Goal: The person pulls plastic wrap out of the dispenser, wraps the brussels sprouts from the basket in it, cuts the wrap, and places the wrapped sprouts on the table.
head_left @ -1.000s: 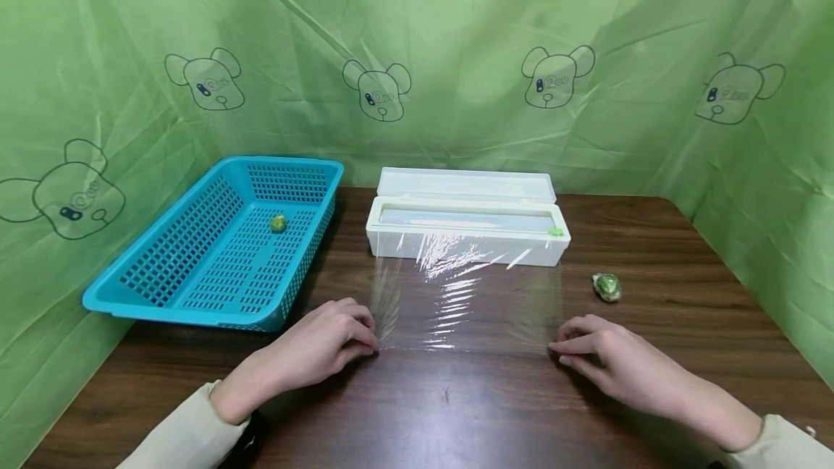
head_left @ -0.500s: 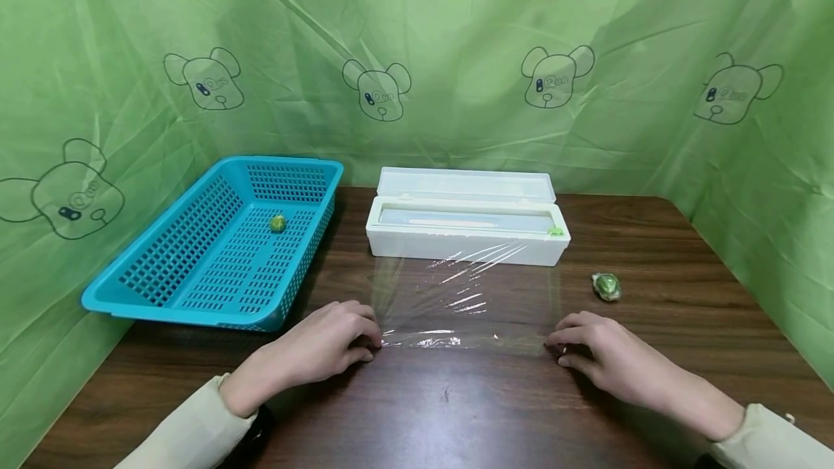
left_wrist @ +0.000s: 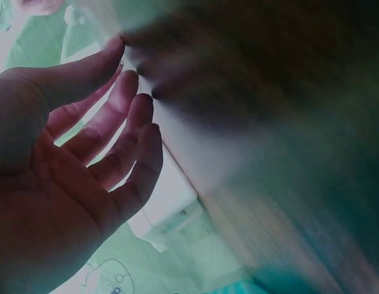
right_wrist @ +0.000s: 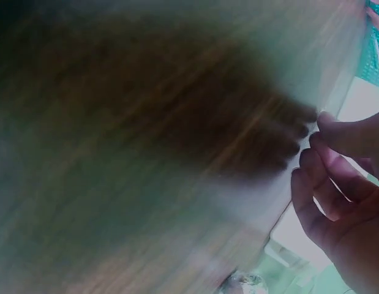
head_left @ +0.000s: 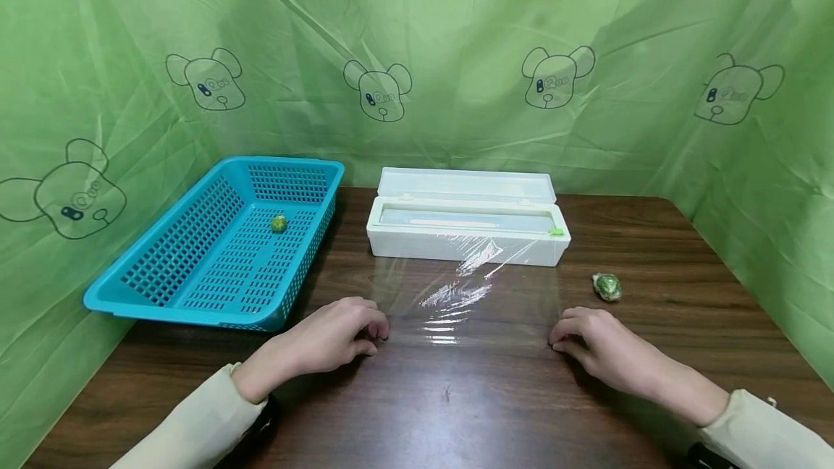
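Over the dark counter [head_left: 443, 418], holding clear film [head_left: 456, 299] in front of the white box [head_left: 456, 201]: pinching with right hand [head_left: 589, 342] fingers, touching with left hand [head_left: 335, 331], hard to tell whether gripping, risking wrinkling through uneven pulling.

Right hand [right_wrist: 354, 220] at right edge, palm toward camera, fingers bent, thumb tip close to index tip; contact unclear. Fingertips at the table [right_wrist: 183, 251], long dark shadow [right_wrist: 238, 135] running left from them. Table blurred, fills most of view. White box [right_wrist: 299, 236] behind the fingers. Ball [right_wrist: 244, 283] cut off at bottom edge, shiny. Green cloth [right_wrist: 327, 280] lower right. Blue basket [right_wrist: 368, 61] and sliver of left hand [right_wrist: 378, 19], top right corner.
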{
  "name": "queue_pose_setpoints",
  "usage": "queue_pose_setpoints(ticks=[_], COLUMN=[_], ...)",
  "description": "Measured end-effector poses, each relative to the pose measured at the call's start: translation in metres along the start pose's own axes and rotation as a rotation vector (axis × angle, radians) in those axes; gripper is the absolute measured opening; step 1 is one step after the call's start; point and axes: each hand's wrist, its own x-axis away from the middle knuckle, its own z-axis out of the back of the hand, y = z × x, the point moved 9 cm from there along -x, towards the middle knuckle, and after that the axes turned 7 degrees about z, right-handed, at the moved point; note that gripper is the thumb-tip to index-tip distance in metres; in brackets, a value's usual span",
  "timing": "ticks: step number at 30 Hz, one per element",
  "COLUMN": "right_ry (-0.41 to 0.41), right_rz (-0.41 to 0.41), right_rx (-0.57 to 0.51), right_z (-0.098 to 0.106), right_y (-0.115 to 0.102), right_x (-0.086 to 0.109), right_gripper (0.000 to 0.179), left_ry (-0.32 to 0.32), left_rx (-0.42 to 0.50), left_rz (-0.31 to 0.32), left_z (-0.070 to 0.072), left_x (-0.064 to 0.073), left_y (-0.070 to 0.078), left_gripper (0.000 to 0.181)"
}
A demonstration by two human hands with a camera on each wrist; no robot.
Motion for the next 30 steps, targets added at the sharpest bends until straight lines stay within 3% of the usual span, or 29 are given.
queue_pose_setpoints(ticks=[5, 10, 17, 20, 24, 30], right_ry=[-0.01, -0.016, -0.004, 0.018, 0.09, 0.239], right_rz=[-0.043, -0.087, -0.028, -0.053, -0.156, -0.395], right_rx=[-0.008, -0.044, -0.034, -0.06, -0.121, -0.234], right_z=[0.002, 0.001, 0.004, 0.013, 0.044, 0.104], right_y=[-0.003, -0.001, 0.0, 0.003, 0.014, 0.047], right_x=[-0.001, 0.001, -0.002, -0.007, -0.023, -0.058], right_gripper=[0.036, 0.027, 0.028, 0.031, 0.027, 0.008], left_ry=[0.016, 0.03, 0.034, 0.069, 0.208, 0.525], left_rx=[0.014, 0.037, 0.103, 0.12, 0.143, 0.212], left_rz=[-0.033, -0.029, -0.027, -0.008, 0.031, 0.135], left_z=[0.002, 0.008, 0.019, 0.031, 0.064, 0.137], left_x=[-0.003, -0.002, 0.001, 0.001, -0.004, -0.02], left_y=[0.002, 0.003, 0.005, 0.005, 0.004, 0.009], left_gripper=[0.02, 0.021, 0.018, 0.015, 0.014, 0.007])
